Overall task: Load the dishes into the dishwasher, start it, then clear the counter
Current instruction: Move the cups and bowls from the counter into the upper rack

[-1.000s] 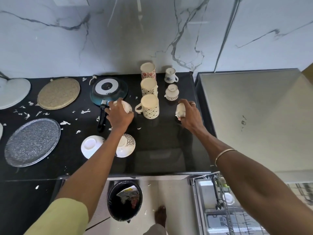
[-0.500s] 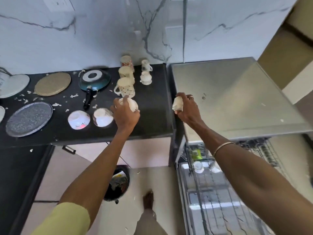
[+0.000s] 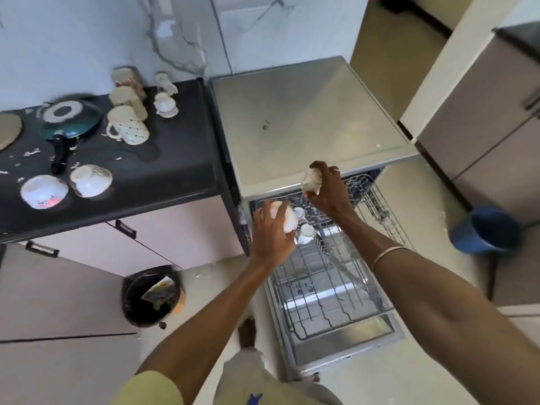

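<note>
The pulled-out rack lay mostly bare near me. My left hand gripped a white cup; my right hand clutched another cup.

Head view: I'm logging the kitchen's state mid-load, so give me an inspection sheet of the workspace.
Surface: black counter, strewn with pale scraps.
Job's things: dishwasher open, its rack pulled out, mostly bare, two small white cups at the back left. On the counter: three patterned mugs, two small cups, two upturned bowls, a teal pan with a black handle.
Clutter: scraps; black bin on the floor holding rubbish.
Grips: left hand holds a white cup over the rack; right hand holds a small white cup above it.
Cables: nothing seen.
Surroundings: marble wall, pink cabinets, blue tub on the floor.
</note>
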### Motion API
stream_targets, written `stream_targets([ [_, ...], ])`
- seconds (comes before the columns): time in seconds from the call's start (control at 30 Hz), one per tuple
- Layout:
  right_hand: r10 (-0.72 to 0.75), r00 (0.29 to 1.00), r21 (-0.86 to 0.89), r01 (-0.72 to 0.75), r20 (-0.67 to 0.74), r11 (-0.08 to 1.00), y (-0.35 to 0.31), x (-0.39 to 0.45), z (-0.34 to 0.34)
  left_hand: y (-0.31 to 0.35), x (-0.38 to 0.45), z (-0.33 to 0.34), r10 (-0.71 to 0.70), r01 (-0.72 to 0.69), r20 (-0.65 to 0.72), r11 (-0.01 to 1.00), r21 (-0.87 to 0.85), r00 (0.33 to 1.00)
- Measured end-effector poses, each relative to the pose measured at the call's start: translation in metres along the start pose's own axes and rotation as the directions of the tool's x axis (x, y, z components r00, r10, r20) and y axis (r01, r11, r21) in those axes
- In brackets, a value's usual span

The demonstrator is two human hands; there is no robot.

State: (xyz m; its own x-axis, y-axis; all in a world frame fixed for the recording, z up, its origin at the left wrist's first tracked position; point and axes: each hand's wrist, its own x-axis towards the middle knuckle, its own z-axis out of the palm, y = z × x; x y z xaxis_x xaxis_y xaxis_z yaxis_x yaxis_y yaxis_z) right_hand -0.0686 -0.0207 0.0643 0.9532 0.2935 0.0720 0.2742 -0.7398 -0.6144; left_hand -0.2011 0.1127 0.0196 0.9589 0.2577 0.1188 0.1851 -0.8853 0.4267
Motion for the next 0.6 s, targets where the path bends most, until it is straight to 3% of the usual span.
stream_targets([
  [0.17,0.192,0.980,0.006,-0.192,0.049,0.981,0.066,-0.033,0.035,-0.008,-0.013,0.060,-0.044,0.055,0.189,0.997,-0.053,0.981],
  [0.33,0.345,0.928,0.018,-0.351,0.139,0.936,0.130,-0.067,0.097,-0.039,-0.022,0.129,-0.009,0.014,0.318,1.000,-0.011,0.948],
  [0.43,0.357,0.908,-0.030,-0.360,0.218,0.933,0.168,-0.077,0.138,-0.053,-0.027,0.163,0.011,-0.039,0.375,0.997,0.068,0.927],
  [0.6,0.354,0.912,-0.085,-0.344,0.207,0.935,0.210,-0.076,0.193,-0.060,-0.016,0.218,0.024,-0.153,0.443,0.954,0.259,0.896],
])
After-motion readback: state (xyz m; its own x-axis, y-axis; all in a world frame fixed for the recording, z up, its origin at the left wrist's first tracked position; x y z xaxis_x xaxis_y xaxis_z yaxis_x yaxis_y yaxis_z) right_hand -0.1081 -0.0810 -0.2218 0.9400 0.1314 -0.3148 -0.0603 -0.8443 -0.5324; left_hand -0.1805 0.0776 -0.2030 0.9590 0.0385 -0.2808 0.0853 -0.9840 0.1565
